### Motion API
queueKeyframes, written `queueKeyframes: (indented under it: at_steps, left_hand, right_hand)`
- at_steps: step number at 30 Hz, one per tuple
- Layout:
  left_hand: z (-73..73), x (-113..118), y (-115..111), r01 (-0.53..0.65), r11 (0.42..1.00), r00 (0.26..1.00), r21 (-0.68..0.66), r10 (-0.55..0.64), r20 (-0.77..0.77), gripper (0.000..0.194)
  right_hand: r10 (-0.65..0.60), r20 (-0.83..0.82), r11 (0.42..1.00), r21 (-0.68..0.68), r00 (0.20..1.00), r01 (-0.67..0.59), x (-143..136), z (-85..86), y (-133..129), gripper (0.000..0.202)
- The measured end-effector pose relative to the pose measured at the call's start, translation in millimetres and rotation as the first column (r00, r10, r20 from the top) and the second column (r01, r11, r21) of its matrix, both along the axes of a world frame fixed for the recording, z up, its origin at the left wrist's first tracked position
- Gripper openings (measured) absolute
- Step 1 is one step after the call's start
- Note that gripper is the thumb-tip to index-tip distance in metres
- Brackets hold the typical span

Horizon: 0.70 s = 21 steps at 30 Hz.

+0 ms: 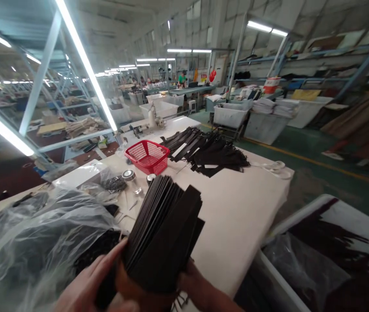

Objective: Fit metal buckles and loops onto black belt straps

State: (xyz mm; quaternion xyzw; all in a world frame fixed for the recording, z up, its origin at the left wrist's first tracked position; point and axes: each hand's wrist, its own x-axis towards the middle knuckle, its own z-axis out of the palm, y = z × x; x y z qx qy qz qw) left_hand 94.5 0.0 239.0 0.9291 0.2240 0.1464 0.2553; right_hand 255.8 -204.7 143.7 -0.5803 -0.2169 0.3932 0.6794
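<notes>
A thick bundle of dark flat strips (163, 229) stands upright and fanned at the top, close to the camera over the table's near part. My left hand (96, 281) is around the bundle's lower left side, with an orange-brown band or piece beside its fingers. On the lower right, my right hand (204, 288) grips the same bundle, its fingertips partly hidden behind the strips. Beyond them, a pile of dark strips (210, 151) lies on the table (236, 203). A red plastic basket (147, 156) sits left of that pile.
Clear plastic bags (54, 229) cover the table's left side. Tape rolls (128, 174) lie near the basket, with a sewing machine (153, 117) behind. At lower right is a bin (288, 277) with dark material. A person's leg (334, 149) shows at far right.
</notes>
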Motion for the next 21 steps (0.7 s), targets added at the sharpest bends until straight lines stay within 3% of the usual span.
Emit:
queueKeyframes:
  at_steps: [2, 4, 8, 11, 13, 15, 18, 21]
  left_hand:
    - [10.2, 62, -26, 0.080, 0.984, 0.993, -0.159, -0.065, 0.100, 0.085]
    - [14.6, 119, -55, 0.122, 0.942, 0.965, -0.312, -0.039, 0.259, 0.081]
    - [9.0, 201, -109, 0.216, 0.780, 0.898, -0.587, 0.078, 0.434, 0.083]
    - [-9.7, 241, -131, 0.252, 0.662, 0.866, -0.706, 0.171, 0.469, 0.087]
    - [-33.5, 260, -136, 0.224, 0.587, 0.874, -0.778, 0.232, 0.427, 0.089]
    - [-65.6, 271, -133, 0.134, 0.565, 0.932, -0.814, 0.208, 0.298, 0.092]
    - [-116.0, 269, -121, -0.006, 0.656, 0.999, -0.755, -0.023, -0.028, 0.094]
    - [-147.4, 233, -108, -0.007, 0.677, 0.978, -0.736, -0.149, -0.147, 0.084]
  right_hand:
    - [-0.168, 0.018, 0.983, -0.071, 0.986, 0.169, 42, 8.8, -28, 0.068]
    - [-0.313, 0.133, 0.938, -0.111, 0.940, 0.328, 94, 26.7, -52, 0.077]
    - [-0.334, 0.268, 0.936, -0.021, 0.904, 0.352, 203, 78.3, -78, 0.074]
    - [-0.288, 0.320, 0.920, -0.171, 0.903, 0.354, 273, 97.1, -67, 0.072]
    - [-0.138, 0.364, 0.905, -0.331, 0.921, 0.267, 304, 84.8, -47, 0.069]
    - [-0.038, 0.404, 0.872, -0.434, 0.914, 0.228, 318, 52.2, -23, 0.061]
    - [0.009, 0.478, 0.801, -0.529, 0.878, 0.280, 313, -14.0, 6, 0.049]
    - [0.030, 0.548, 0.736, -0.578, 0.836, 0.353, 303, -61.8, 16, 0.047]
